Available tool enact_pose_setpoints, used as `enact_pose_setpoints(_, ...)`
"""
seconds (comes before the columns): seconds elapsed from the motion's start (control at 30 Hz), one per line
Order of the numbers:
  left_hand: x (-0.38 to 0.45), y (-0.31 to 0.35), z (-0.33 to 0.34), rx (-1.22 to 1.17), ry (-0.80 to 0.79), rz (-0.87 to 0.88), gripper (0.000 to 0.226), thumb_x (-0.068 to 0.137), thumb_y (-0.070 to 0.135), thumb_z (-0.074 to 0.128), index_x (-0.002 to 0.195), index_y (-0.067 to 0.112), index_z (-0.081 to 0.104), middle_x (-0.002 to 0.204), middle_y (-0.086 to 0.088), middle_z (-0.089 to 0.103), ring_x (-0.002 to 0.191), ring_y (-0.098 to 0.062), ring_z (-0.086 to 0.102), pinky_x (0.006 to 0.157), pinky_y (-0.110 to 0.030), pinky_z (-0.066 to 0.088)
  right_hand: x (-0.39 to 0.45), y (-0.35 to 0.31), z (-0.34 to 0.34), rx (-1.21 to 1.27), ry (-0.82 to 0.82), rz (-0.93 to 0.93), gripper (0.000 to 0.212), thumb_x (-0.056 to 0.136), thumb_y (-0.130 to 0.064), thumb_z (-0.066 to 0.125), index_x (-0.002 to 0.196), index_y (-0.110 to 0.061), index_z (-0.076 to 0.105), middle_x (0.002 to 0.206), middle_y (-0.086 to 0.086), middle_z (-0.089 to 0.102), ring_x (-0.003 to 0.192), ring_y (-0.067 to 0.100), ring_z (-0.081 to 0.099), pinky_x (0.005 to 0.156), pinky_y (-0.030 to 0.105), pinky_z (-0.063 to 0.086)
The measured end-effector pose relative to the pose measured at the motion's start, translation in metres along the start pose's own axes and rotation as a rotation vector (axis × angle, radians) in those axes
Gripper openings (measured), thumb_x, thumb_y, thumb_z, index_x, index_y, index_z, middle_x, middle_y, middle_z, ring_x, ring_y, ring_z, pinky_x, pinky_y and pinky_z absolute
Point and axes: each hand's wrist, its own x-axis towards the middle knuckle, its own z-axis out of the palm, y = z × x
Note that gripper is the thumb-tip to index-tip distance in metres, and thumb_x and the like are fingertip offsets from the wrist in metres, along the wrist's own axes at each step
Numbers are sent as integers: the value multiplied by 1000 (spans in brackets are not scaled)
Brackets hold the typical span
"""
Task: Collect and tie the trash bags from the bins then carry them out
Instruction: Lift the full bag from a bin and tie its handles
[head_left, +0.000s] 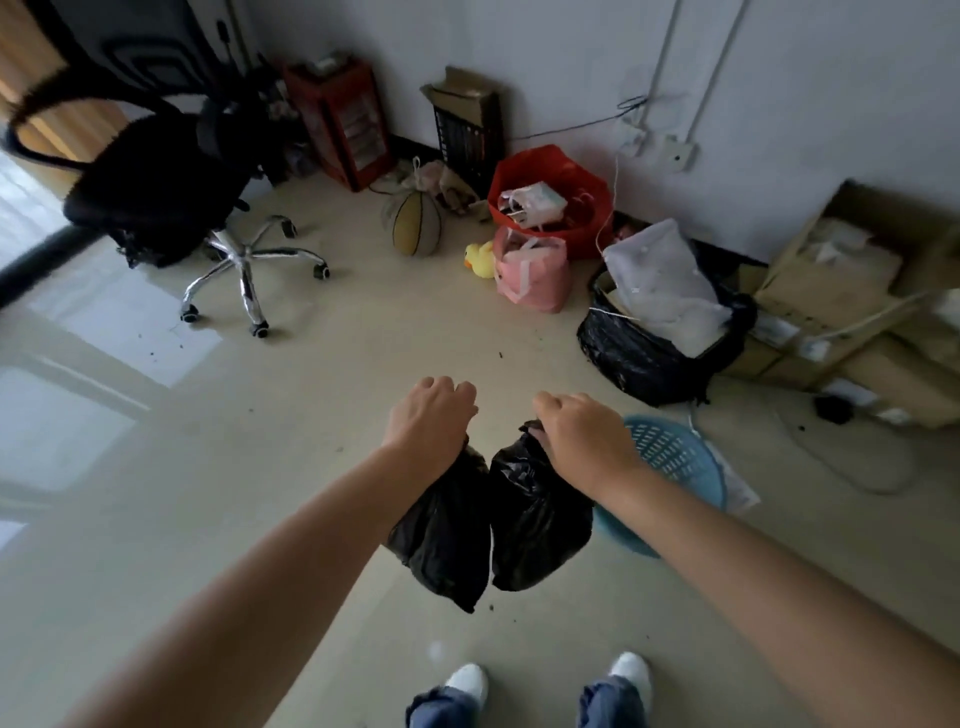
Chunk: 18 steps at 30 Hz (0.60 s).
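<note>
At 2 o'clock a large black bag (644, 353), open and overfilled, stands on the floor beside the blue basket (675, 462). At centre, two small black bags (441, 525) hang off the floor, touching. The left hand (431, 415) and right hand (582, 436) each clench one by its gathered neck; they look light, soft and slippery, best held there.

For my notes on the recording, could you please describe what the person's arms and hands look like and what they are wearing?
Both arms are bare from the edge of the picture to the wrists, with no sleeves in view. The left hand and the right hand wear no gloves, and no watch, ring or bracelet shows. Lower down, blue jeans and white shoes are visible.
</note>
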Motion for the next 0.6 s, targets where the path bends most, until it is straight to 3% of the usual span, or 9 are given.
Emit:
enact_pose_setpoints(0.23, -20, 86, -41, 150, -98, 461, 26, 96, 13, 39, 118, 5, 48, 120, -15, 54, 115, -30, 48, 87, -37, 45, -107, -1, -63, -80, 81, 465, 25, 92, -24, 47, 101, -1, 52, 97, 20, 65, 91, 32, 59, 61, 33, 36)
enact_pose_setpoints(0.37, -55, 173, -58, 342, -102, 716, 33, 92, 7, 41, 124, 9, 49, 127, -13, 52, 120, -29, 48, 92, -36, 45, -195, -7, -109, -234, 195, 644, 31, 58, -15, 85, 65, 0, 59, 50, 15, 61, 47, 28, 59, 40, 28, 43)
enact_pose_setpoints(0.43, -81, 220, -67, 401, -63, 865, 32, 91, 4, 42, 122, 8, 51, 125, -13, 54, 119, -30, 49, 90, -36, 46, -246, -9, -124, -234, 173, 804, 24, 79, -22, 69, 82, -1, 58, 69, 16, 66, 70, 29, 62, 61, 33, 45)
enact_pose_setpoints(0.5, -111, 270, -74, 447, -25, 1009, 29, 90, 1, 42, 115, 5, 54, 120, -15, 56, 114, -30, 52, 84, -34, 46, -302, -7, -132, -252, 217, 948, 26, 92, -29, 47, 99, -5, 53, 89, 14, 66, 91, 28, 57, 78, 35, 39)
enact_pose_setpoints(0.6, -167, 343, -76, 506, 64, 1204, 26, 93, 3, 40, 115, 6, 53, 120, -13, 57, 112, -28, 54, 83, -31, 46, -391, -13, -146, -305, 338, 1098, 25, 93, -30, 44, 97, -6, 52, 90, 13, 65, 89, 27, 55, 71, 32, 30)
